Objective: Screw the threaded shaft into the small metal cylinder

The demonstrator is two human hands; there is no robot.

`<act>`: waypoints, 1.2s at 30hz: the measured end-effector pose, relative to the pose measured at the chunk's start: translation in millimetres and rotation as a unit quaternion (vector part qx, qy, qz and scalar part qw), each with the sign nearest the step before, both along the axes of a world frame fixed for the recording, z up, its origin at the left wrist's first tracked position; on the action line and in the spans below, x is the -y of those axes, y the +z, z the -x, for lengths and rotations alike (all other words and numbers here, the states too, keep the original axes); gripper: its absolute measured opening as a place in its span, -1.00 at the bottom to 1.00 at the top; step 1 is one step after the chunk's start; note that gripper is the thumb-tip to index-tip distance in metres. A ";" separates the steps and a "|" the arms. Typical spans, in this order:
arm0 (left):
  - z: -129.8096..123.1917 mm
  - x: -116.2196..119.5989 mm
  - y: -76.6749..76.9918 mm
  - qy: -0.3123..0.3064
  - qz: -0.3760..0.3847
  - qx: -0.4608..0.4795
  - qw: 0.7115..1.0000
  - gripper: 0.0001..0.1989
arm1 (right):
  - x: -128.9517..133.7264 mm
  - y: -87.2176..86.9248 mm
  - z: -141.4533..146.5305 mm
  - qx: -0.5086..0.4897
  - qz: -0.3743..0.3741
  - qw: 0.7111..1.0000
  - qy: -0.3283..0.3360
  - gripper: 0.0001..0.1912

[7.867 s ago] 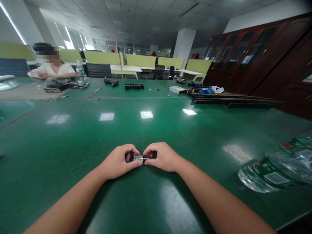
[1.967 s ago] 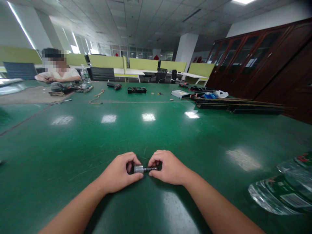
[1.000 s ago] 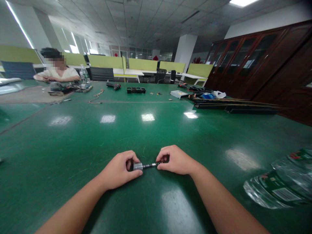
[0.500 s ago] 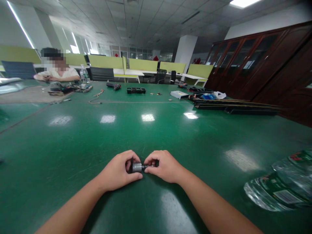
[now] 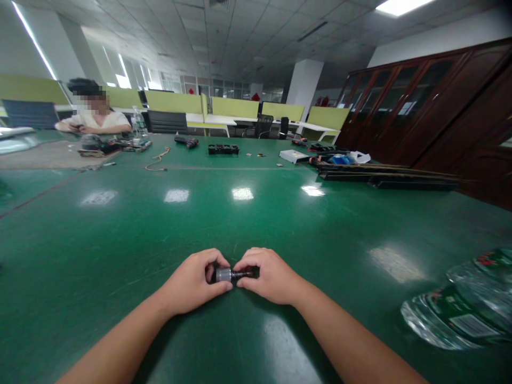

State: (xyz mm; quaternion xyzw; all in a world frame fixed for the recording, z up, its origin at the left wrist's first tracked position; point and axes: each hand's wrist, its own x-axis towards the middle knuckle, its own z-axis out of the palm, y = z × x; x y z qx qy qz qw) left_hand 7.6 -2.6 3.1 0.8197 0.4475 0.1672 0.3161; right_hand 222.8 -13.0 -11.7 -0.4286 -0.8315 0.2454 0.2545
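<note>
Low over the table in front of me is a small motor (image 5: 224, 274), a grey metal cylinder lying on its side with a thin dark ribbed shaft (image 5: 241, 274) pointing right. My left hand (image 5: 197, 281) is closed round the cylinder's left end, thumb on the near side and fingers on the far side. My right hand (image 5: 269, 276) curls round the shaft, fingertips above and thumb below. A gap shows between those fingers and thumb, and whether they press on the shaft is hard to see. The shaft's far end is hidden in the right palm.
The green table (image 5: 168, 229) reflects ceiling lights. Plastic-wrapped bottles (image 5: 460, 309) stand at the right. Farther back lie a power drill (image 5: 186, 141), a black frame (image 5: 223, 149), a white box (image 5: 294, 156) and long dark bars (image 5: 384, 173). A person (image 5: 94, 114) sits at the far left.
My right hand's fingers and thumb have parted slightly around the shaft, so more of it shows. The left hand and the motor have shifted very little.
</note>
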 end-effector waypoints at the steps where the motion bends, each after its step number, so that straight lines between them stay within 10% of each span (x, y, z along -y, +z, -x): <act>1: 0.1 0.1 -0.2 -0.001 -0.001 0.002 1.000 -0.78 | 0.0 -0.5 0.1 0.001 -0.001 1.000 0.001 -0.80; 36: 0.3 0.2 1.0 -0.006 0.001 0.002 1.000 -0.79 | 2.1 3.7 -1.2 -0.009 0.014 1.000 -0.002 -0.84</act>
